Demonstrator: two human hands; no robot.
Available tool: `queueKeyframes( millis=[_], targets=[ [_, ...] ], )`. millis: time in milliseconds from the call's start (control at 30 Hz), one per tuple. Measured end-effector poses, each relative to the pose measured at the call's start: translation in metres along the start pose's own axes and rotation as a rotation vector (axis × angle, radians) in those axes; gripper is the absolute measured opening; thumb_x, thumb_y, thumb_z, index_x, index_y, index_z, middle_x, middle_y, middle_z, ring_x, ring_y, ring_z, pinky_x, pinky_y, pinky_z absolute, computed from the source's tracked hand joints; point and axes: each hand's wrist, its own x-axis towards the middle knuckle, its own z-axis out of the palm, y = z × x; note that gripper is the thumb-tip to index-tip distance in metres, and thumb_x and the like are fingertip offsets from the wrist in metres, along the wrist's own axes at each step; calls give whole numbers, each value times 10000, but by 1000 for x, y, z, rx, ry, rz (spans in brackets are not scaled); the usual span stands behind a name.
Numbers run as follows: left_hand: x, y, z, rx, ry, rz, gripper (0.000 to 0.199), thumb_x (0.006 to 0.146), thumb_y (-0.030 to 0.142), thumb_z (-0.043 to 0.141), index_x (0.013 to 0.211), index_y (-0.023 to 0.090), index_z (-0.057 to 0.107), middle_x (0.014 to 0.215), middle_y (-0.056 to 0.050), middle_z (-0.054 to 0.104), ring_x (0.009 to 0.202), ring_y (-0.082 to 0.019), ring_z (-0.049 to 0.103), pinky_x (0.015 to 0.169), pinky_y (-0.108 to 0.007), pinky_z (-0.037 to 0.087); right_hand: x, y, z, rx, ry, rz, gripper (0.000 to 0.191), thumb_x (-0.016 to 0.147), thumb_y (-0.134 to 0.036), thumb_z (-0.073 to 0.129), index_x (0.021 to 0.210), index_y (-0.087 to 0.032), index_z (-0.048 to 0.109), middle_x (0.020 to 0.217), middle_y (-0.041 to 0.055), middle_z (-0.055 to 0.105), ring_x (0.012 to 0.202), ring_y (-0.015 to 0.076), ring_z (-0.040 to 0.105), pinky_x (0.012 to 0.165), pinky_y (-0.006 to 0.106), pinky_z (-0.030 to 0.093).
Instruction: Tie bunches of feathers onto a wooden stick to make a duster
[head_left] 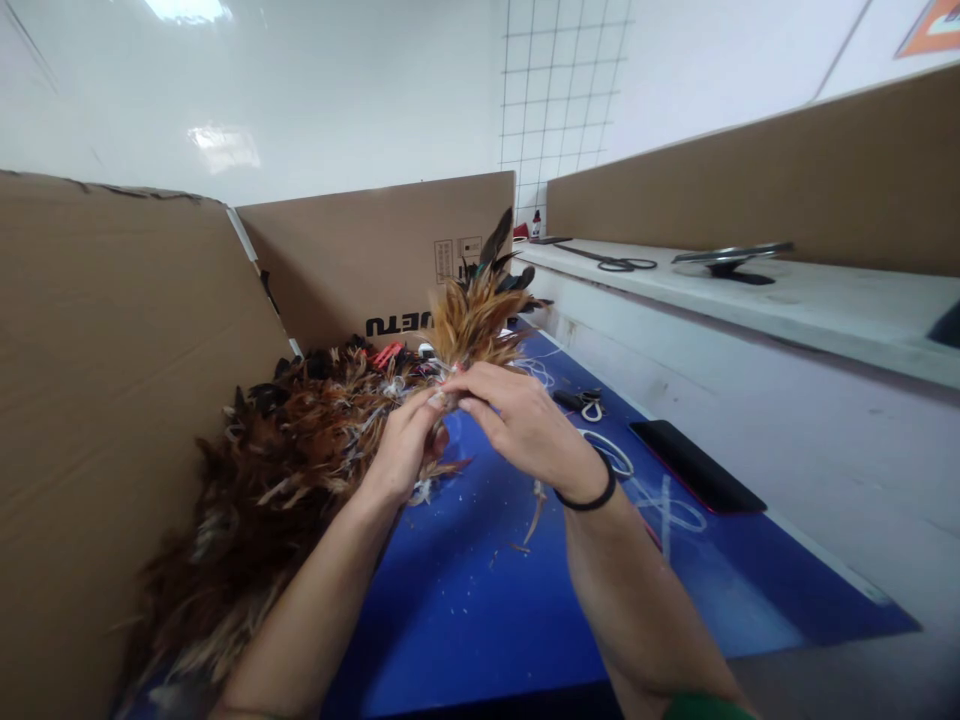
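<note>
A bunch of feathers, golden brown with dark green-black tips, stands up from between my two hands above the blue table. My left hand is closed around the base of the bunch from the left. From the right, my right hand pinches the same base, its fingertips meeting those of the left. The fingers hide the quill ends. A black band circles my right wrist. Just left of my hands lies a large heap of loose brown feathers, reaching down beside my left forearm.
Cardboard panels wall the blue table at the left and back. On its right side lie white-handled scissors, a dark-handled tool, clear strips and a black phone. Black scissors rest on the white ledge.
</note>
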Motion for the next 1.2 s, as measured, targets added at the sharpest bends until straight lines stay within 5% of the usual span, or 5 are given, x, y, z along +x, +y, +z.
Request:
queueKeyframes(
  millis=[333,567,1100,1200],
  targets=[
    [1,-8,-1,218,-39,99,338,826,471,535,758,141,564,582,26,457,482,-53,351,456,-190,252,-1,-1,2,-84,-15,59,221,877,-106,440,1032,-152,590,965,64,621,917,169,577,827,305,452],
    [1,-11,0,350,-41,146,358,876,456,455,715,144,525,534,38,423,468,-55,346,475,-195,260,1,-1,7,-49,91,77,237,841,-90,475,1033,-176,585,977,57,609,909,166,575,832,304,454],
    [2,-4,0,-46,-2,-7,414,783,527,559,650,138,508,449,61,349,405,-40,282,414,-177,192,-1,-19,-3,-74,498,67,249,848,-157,495,1056,-234,607,1103,82,607,1066,231,544,905,421,467],
    [3,-1,-5,-37,41,0,404,787,521,561,663,139,520,456,57,369,401,-38,293,404,-172,188,-8,-27,-13,-64,445,69,194,856,-167,501,979,-233,636,984,59,652,945,200,589,828,362,485]
  ],
)
